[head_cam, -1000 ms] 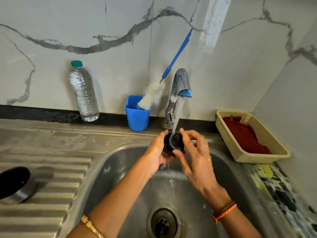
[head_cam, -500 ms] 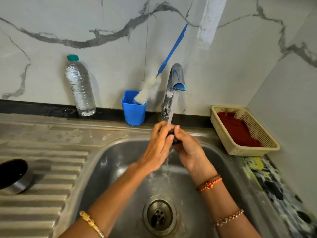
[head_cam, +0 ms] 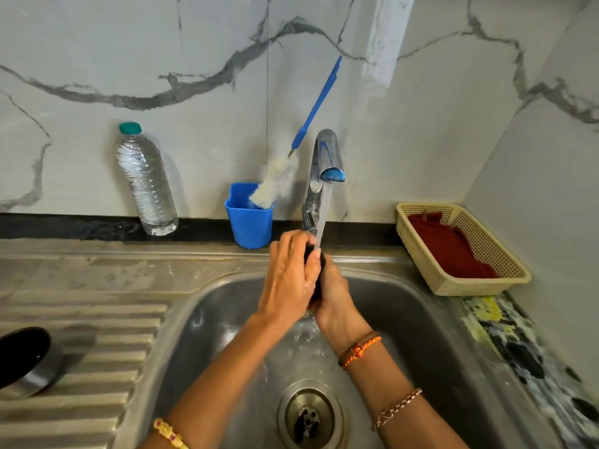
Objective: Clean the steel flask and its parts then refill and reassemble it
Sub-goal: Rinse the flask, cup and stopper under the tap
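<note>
Under the running tap (head_cam: 325, 163), both hands enclose a small black flask part (head_cam: 316, 286), mostly hidden between the palms. My left hand (head_cam: 288, 280) wraps over it from the left, and my right hand (head_cam: 334, 299) grips it from below and the right. Water streams onto the hands and falls into the steel sink (head_cam: 421, 319). A steel cup with a dark inside (head_cam: 26, 361) lies on the ribbed drainboard at the left edge. A blue bottle brush (head_cam: 311, 115) leans in a blue cup (head_cam: 249, 218) behind the sink.
A clear water bottle with a green cap (head_cam: 146, 179) stands against the marble wall at the left. A beige basket holding a red cloth (head_cam: 460, 247) sits on the right counter. The drain (head_cam: 309, 416) lies below my forearms.
The black part was open to view between my fingers a second ago; both hands have since folded around it and rub it under the stream. The view has shifted slightly.
</note>
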